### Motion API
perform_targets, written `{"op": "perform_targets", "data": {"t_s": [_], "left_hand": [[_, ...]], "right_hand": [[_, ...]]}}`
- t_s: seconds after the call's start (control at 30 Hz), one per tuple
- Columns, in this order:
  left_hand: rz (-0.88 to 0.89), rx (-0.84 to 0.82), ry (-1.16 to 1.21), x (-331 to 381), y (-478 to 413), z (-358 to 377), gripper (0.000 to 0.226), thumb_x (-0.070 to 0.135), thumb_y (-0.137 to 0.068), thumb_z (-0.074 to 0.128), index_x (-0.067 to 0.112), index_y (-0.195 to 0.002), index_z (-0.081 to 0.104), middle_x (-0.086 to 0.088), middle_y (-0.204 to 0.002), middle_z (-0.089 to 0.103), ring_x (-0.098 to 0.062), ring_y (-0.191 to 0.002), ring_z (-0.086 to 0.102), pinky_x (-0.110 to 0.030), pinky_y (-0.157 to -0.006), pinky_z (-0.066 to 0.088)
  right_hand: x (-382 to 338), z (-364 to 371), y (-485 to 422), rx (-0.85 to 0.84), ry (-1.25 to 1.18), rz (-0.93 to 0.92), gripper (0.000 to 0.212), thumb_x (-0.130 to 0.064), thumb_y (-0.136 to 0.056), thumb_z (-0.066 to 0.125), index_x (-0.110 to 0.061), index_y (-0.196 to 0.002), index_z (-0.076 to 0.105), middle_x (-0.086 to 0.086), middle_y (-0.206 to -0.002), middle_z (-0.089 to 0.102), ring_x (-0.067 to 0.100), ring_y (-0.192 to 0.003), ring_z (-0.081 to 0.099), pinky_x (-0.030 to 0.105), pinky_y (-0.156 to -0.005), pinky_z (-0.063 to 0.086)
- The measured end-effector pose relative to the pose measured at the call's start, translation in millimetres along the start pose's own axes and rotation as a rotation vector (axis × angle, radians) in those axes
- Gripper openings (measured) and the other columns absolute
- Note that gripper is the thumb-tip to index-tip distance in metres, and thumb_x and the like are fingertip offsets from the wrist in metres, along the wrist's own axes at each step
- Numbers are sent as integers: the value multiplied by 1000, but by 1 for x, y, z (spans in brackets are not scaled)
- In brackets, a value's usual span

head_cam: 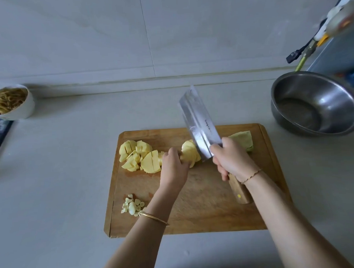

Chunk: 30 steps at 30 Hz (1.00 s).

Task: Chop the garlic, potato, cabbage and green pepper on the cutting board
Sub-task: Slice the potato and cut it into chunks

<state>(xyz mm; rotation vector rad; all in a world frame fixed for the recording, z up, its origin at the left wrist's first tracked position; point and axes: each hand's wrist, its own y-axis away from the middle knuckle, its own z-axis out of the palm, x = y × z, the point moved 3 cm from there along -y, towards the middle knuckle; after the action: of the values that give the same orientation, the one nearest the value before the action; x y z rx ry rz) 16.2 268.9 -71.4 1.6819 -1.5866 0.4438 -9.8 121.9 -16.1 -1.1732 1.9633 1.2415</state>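
Potato piece (pixel 190 153): lying on the cutting board (pixel 205 209), toward its far middle. The left hand (pixel 174 164) is holding it down, its fingers (pixel 183 161) curling over the near-left side.

Cleaver (pixel 198 120): blade standing just right of those fingers, its heel meeting the potato piece's right end and its tip tilting up and away. Whether the edge is cutting in cannot be told.

Right hand (pixel 232 159): its fingers (pixel 220 170) are clenching round the wooden handle, whose butt is sticking out below the wrist.

Cut potato chunks (pixel 136 156): lying in a loose heap just left of the left fingers, touching one another.

Garlic (pixel 132 205): sliced bits sitting in a small cluster beside the left wrist, on the board's near-left part.

Cabbage wedge (pixel 243 139): resting just beyond the right fingers near the board's far-right corner, partly hidden by that hand.

Bangle (pixel 153 217): circling the left wrist. Thin bracelet (pixel 252 175): circling the right.

Tabletop (pixel 52 179): carrying the board.

Steel bowl (pixel 314 103): sitting well right of the right fingers, apart from the board.

White bowl (pixel 27 106) of pale shreds: sitting far left of the left fingers, near the wall.
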Motion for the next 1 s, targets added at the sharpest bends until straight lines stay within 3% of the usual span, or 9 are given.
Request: {"op": "perform_targets", "data": {"t_s": [0.13, 0.33, 0.53, 0.63, 0.77, 0.87, 0.93, 1.0], "left_hand": [[63, -26, -144, 2, 4, 5, 63, 14, -76, 77, 8, -127, 40, -8, -122, 46, -24, -110, 48, -33, -90, 45], [183, 25, -341, 8, 2, 10, 37, 10, -86, 62, 7, -116, 41, -10, -117, 45, -26, -109, 44, -26, -80, 35], [209, 24, -394, 8, -5, 4, 42, 24, -85, 65, 7, -117, 42, -9, -117, 47, -26, -112, 44, -28, -83, 38], [238, 4, -414, 13, -9, 4, 57, 27, -85, 65, 8, -131, 38, -10, -122, 45, -28, -114, 46, -31, -82, 41], [253, -91, -368, 21, -17, 7, 73, 18, -82, 66, 9, -143, 27, -12, -130, 35, -32, -115, 48, -30, -80, 43], [251, -189, -314, 26, -22, 10, 80, 13, -78, 68, 12, -145, 23, -12, -136, 26, -33, -124, 39, -34, -92, 42], [248, -229, -373, 29, -24, 12, 90, 18, -78, 72, 19, -148, 15, -12, -142, 22, -33, -131, 31, -40, -98, 42], [264, -209, -464, 34, -26, 13, 93, 28, -79, 74, 24, -149, 13, -10, -141, 25, -31, -129, 32, -41, -93, 43]], "right_hand": [[-1, -16, -2, 77, 33, -19, 17, -8, -88, 38, -11, -72, 35, 10, -55, 37, 18, -25, 38, 35, -45, 40], [3, -13, -2, 62, 184, 7, 20, -12, -91, 37, -12, -71, 35, 8, -53, 43, 21, -29, 46, 21, -35, 34], [6, -6, -2, 88, 209, 73, 12, -12, -94, 36, -4, -86, 37, 11, -59, 47, 23, -36, 48, 26, -38, 42], [8, -4, -3, 103, 243, 91, 11, -12, -94, 35, -5, -88, 41, 10, -59, 49, 25, -39, 50, 30, -42, 46], [11, -3, -6, 118, 268, 88, 20, -11, -93, 35, -9, -73, 38, 9, -59, 47, 26, -40, 50, 32, -45, 47], [13, -3, -9, 137, 283, 79, 21, -11, -91, 36, -9, -70, 38, 8, -64, 45, 29, -48, 51, 37, -51, 51], [14, -3, -10, 141, 288, 80, 21, -11, -92, 36, -9, -71, 39, 8, -66, 45, 29, -52, 51, 39, -55, 52], [14, -3, -10, 133, 292, 78, 20, -11, -92, 35, -8, -73, 40, 8, -65, 46, 29, -49, 50, 37, -54, 50]]}}
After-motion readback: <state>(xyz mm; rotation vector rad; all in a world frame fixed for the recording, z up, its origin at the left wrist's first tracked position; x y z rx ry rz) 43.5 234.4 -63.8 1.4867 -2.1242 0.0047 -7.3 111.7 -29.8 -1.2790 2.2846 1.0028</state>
